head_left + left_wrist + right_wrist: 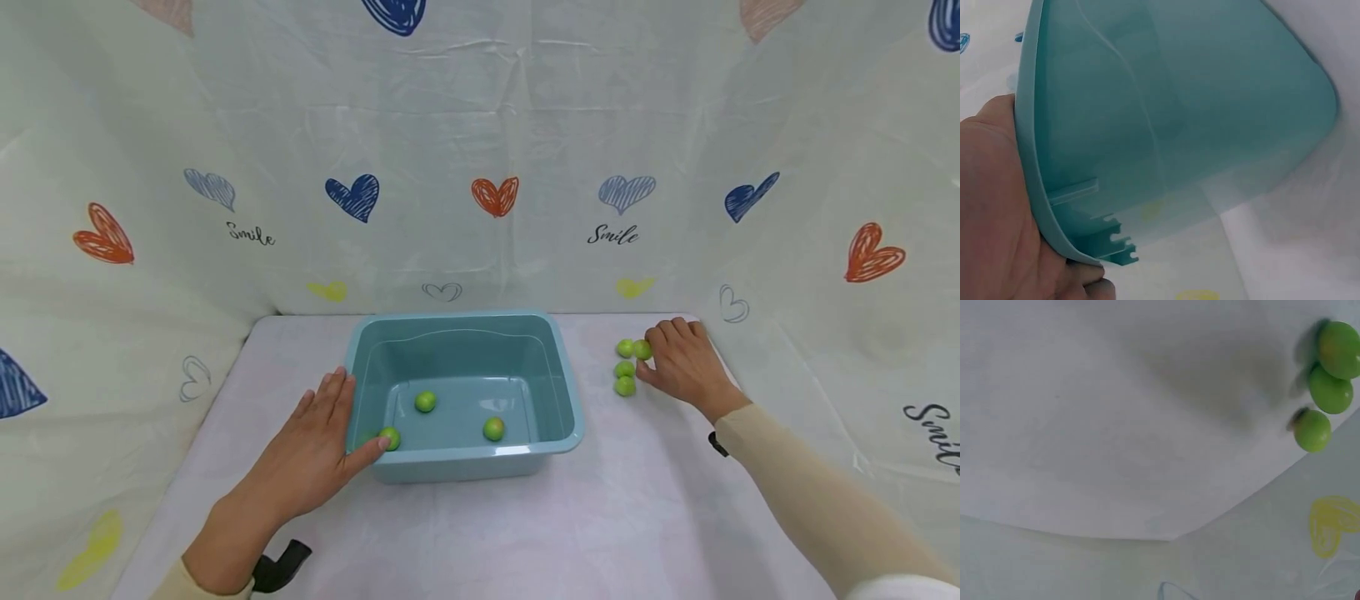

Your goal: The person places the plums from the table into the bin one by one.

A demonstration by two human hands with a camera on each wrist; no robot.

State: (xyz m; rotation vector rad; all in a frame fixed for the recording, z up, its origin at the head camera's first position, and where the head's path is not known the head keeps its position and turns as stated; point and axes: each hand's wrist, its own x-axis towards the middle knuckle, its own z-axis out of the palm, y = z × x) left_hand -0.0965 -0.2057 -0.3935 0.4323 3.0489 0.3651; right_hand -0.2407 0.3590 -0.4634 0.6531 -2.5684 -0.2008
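A light blue plastic basin (pixel 480 467) stands on the table, with three small round green fruits inside, one of them (pixel 493 429) near its front right. My left hand (pixel 307 450) rests along the basin's left rim (pixel 1027 137), fingers straight and thumb over the front left corner beside another fruit (pixel 390 438). Right of the basin, my right hand (pixel 686 367) pinches a green fruit (pixel 642 349) between thumb and fingers. Three more fruits lie in a rough row just left of it, the nearest one (pixel 625 386) closest to me; the right wrist view shows this row (pixel 1330 390) too.
White cloth covers the table (pixel 480 533). A pale curtain (pixel 525 125) printed with hearts hangs behind and along both sides, close past the table's edges. The basin takes up the middle of the table, near its back edge.
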